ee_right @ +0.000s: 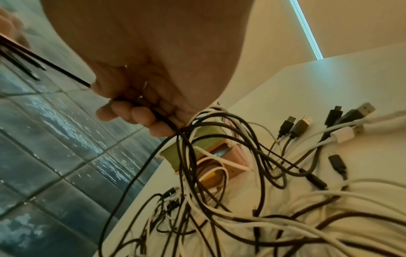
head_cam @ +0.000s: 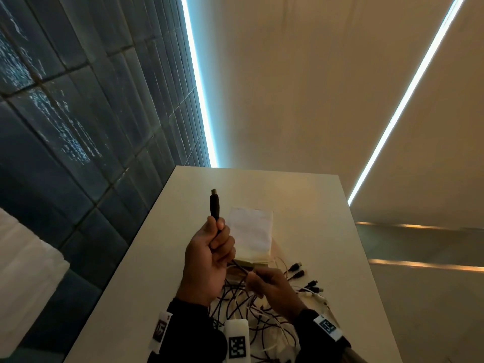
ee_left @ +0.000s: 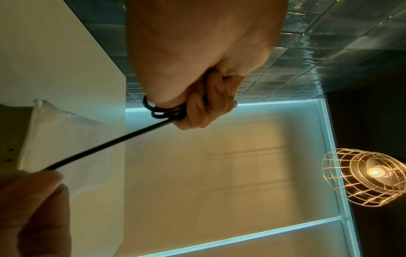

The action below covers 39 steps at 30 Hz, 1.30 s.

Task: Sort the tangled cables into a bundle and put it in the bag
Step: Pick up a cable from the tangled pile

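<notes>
Down low, closest of all, lies a big messy pile of black and white cables point(head_cam: 251, 318) on the white table point(head_cam: 327, 205). Just above it hovers the right hand point(head_cam: 269, 286), fingers curled tight round a black cable point(ee_left: 105, 144). Up higher sits the left hand point(head_cam: 209, 255), gripping loops of that same cable, plug point(head_cam: 214, 204) poking up. Behind the hands lies the clear bag point(head_cam: 251, 231), flat on the table.

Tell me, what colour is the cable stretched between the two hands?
Black cable; the left wrist view shows it best.
</notes>
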### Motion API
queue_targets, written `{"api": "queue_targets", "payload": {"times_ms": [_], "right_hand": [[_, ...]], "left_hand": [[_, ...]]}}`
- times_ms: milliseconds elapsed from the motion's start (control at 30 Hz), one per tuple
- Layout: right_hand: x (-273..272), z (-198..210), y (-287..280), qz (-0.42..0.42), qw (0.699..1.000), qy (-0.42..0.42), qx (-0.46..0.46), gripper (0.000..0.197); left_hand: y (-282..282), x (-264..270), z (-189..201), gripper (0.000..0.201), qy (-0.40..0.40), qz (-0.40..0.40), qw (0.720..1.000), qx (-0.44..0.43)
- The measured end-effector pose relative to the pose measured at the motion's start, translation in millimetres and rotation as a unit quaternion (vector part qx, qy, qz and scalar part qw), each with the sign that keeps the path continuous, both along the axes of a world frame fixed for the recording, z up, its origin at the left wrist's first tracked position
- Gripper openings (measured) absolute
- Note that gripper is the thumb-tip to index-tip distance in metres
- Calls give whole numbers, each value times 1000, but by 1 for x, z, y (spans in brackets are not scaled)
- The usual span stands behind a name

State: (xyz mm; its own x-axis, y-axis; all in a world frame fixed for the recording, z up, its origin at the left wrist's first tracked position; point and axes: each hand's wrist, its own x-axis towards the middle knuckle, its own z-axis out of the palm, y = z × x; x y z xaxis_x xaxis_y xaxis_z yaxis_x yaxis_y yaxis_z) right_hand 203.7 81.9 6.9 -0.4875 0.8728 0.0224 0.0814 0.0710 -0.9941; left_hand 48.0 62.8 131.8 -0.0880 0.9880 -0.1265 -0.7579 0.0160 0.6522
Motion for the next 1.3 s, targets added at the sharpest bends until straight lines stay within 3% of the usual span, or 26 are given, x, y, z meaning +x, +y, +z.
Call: {"api": "queue_targets", "payload": {"times_ms": [133,500,633,800,1000,1167,1300], "right_hand": [[-4,-13,3,-1,998,-56,24,27],[-11,-21,-2,-17,997,-79,17,26],[-16,-24,4,-98,991,-89,0,25],[-21,28,13,-175,984,31,-23,17],[-27,66,1,-116,987,112,14,12],[-25,59,-7,-72,985,156,-3,16],[-22,46,-8,-41,992,122,-4,24]], "left_hand": [[-6,-4,4,28,-19,24,999,17],[-22,-13,38,38,12,70,995,76],[-21,-18,30,29,46,75,996,33],[-13,-14,0,30,91,69,991,-73],[-5,1,-25,30,189,64,962,-188],[-11,8,-12,32,94,-15,987,-129],[-8,8,-9,34,66,26,993,-93]]}}
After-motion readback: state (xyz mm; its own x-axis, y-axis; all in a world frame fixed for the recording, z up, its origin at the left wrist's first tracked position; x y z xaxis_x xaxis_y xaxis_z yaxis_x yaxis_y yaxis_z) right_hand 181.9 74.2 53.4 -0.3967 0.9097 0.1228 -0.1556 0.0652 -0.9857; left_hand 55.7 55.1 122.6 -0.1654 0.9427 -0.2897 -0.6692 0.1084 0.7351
